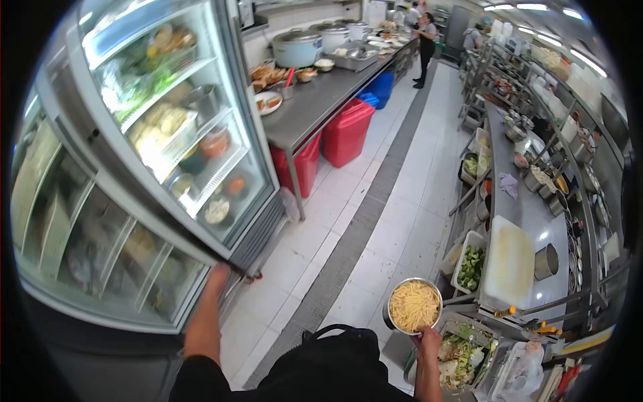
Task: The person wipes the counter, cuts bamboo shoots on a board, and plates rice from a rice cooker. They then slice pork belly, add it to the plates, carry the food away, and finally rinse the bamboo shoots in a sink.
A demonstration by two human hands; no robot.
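Note:
In my right hand [429,343] is a round metal container [387,317], gripped by its near rim. It is filled with thin pale-yellow strips [414,305], perhaps cut potato or cheese. My left arm reaches toward the glass-door fridge [249,242]. My left hand [218,275] is at the lower edge of the fridge doors, and its fingers are hidden. Behind the glass, shelves carry leafy greens [149,87], a tub of pale food [164,127] and several bowls.
A steel table [301,120] with large pots [301,48] stands beyond the fridge, red bins [348,130] beneath it. On the right are a counter with a white cutting board [509,258], a tub of green vegetables [472,260] and a tray of scraps [492,328]. A person [426,47] stands farther down the aisle.

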